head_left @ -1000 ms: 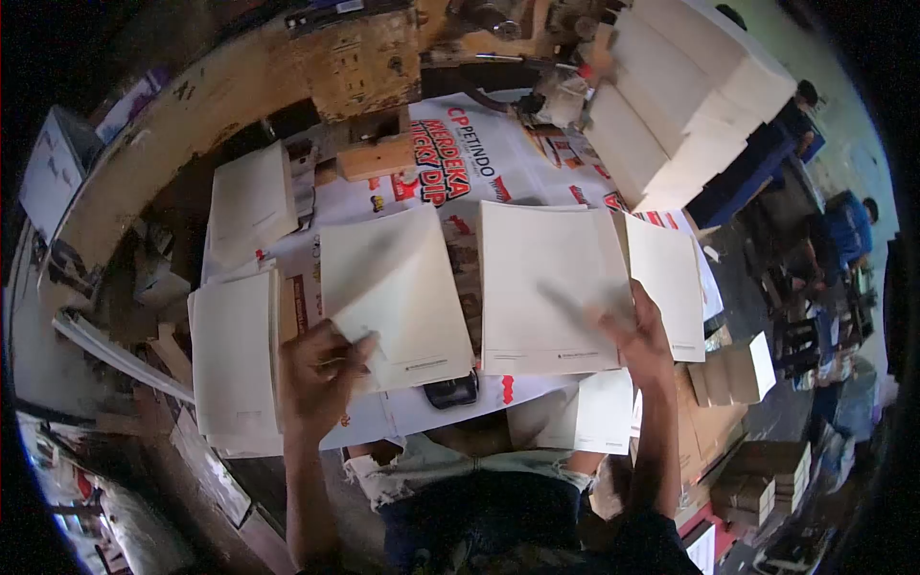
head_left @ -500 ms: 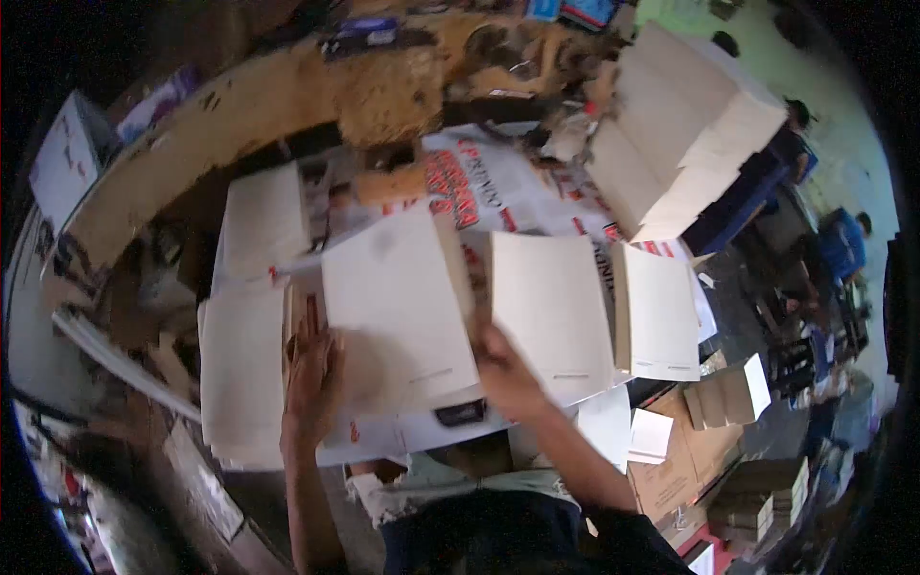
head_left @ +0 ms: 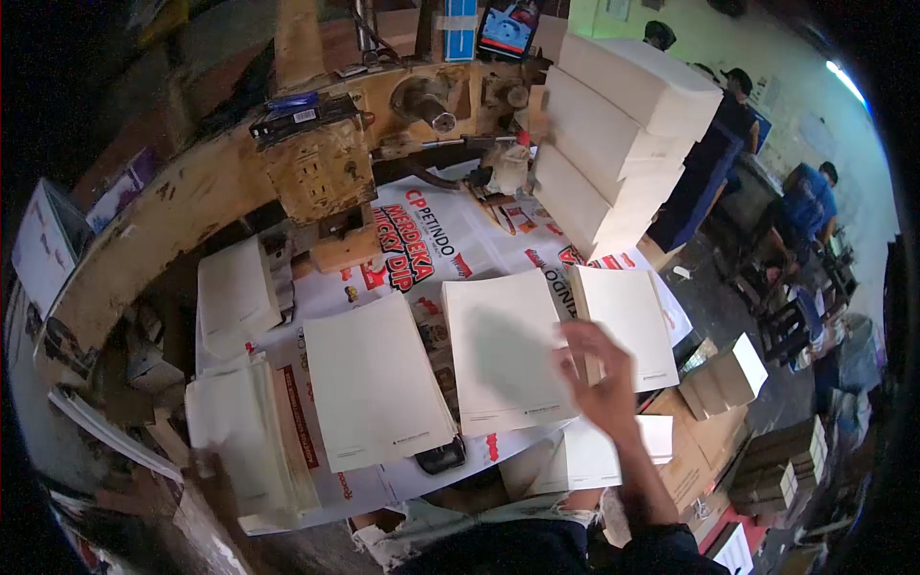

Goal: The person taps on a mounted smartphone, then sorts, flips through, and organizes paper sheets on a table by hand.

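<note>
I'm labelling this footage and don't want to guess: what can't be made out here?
All in the head view:
- Left hand: motion blur hides its finger positions.
- Small print: too small to read.
- Black object: partly hidden by the paper stack.

The single view looks from the person's head, forward and steeply down over the counter point(head_left: 388, 487), close above the near paper stacks point(head_left: 377, 379), with the room's far side at upper right.
</note>
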A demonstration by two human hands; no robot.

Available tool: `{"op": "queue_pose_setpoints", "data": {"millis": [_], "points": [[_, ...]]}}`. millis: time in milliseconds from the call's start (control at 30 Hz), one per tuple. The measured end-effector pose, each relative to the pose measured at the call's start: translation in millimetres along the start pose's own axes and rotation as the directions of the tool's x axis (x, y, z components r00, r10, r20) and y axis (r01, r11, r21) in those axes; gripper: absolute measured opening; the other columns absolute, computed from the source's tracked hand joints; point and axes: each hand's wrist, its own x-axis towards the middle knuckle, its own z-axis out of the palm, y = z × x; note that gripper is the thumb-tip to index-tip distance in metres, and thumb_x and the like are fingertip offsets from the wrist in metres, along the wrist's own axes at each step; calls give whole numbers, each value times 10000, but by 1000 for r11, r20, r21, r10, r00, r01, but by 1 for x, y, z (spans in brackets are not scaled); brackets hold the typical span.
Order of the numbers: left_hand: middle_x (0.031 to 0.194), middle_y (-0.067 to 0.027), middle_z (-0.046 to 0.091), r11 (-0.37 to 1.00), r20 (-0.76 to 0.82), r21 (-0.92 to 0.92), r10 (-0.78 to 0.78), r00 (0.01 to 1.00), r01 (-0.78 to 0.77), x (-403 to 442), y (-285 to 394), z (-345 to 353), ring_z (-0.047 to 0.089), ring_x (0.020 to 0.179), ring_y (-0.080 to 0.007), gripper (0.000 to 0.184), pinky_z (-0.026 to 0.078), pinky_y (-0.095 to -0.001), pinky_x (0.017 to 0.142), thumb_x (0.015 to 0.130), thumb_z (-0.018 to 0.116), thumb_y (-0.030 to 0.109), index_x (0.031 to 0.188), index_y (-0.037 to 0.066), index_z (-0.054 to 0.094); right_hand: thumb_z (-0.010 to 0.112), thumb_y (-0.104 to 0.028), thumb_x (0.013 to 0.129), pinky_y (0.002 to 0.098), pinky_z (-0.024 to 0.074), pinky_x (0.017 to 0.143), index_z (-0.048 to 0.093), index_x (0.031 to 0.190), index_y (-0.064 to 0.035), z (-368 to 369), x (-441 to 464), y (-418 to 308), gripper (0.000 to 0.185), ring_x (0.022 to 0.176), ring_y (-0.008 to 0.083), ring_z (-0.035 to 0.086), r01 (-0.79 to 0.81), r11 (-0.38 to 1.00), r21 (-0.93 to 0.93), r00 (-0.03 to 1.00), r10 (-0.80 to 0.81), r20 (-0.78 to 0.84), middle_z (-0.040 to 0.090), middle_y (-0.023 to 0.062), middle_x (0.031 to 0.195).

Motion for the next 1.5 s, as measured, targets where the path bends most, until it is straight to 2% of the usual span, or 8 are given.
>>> {"op": "queue_pose_setpoints", "data": {"millis": [233,500,733,833,1200,1267,1367,1500], "points": [[1350,-211,461,914,-134,334,-198,971,233,-5,108,-27,354,1315,-395,609,265,-622,1033,925,595,417,1409,76,450,768,-175,809,386,504,832,615,1125,-50,-96,-24,73,372,1004,274,634,-330,875,-354,908,192,-372,645,135,1116],[867,-154,627,726,-524,-209,482,702,-655,-72,276,-49,621,777,-336,275,494,-468,782,851,646,271,897,0,643,636,3,828,421,401,1020,551,1221,-19,-100,67,16,403,1254,317,491,257,855,-450,890,-391,-236,501,188,1349],[486,-84,492,416,-29,-803,689,724,-428,-124,262,-23,485,425,-257,267,415,-339,463,799,626,199,583,51,571,566,50,787,488,322,1103,344,1409,-77,-64,216,-3,673,1336,380,386,586,633,-506,711,-701,-53,416,193,1423],[696,-43,562,640,360,-717,679,639,-277,-135,224,-5,528,706,-274,202,413,-430,742,832,572,304,818,105,605,555,66,775,497,330,1088,242,1475,-91,-41,272,-6,783,1300,350,450,555,672,-491,731,-675,-98,388,180,1442],[513,-82,464,604,345,-797,480,807,-18,-198,150,109,458,474,-275,299,392,-411,533,764,662,243,569,62,526,500,80,721,450,285,1130,58,1494,28,-21,401,42,893,1358,470,281,509,562,-652,702,-709,-63,250,295,1473],[1190,-141,570,871,927,-339,246,282,356,-184,153,74,581,1057,-226,771,505,-302,865,785,618,588,1287,15,495,488,89,723,444,310,1115,59,1495,30,-26,402,38,884,1348,468,302,495,619,-610,760,-648,-42,252,297,1474],[519,-69,459,667,289,-728,509,811,-159,-221,139,127,459,497,-258,320,385,-396,545,777,664,289,579,77,526,468,102,729,428,357,1083,61,1495,33,-23,410,40,870,1324,467,346,490,661,-568,795,-607,-22,249,303,1480],[523,-64,460,658,213,-740,428,878,-142,-176,209,51,475,514,-260,339,396,-393,573,769,679,307,576,79,517,465,107,732,412,378,1068,65,1495,38,-20,412,36,864,1291,465,398,628,513,-586,650,-759,32,230,306,1496]]}}
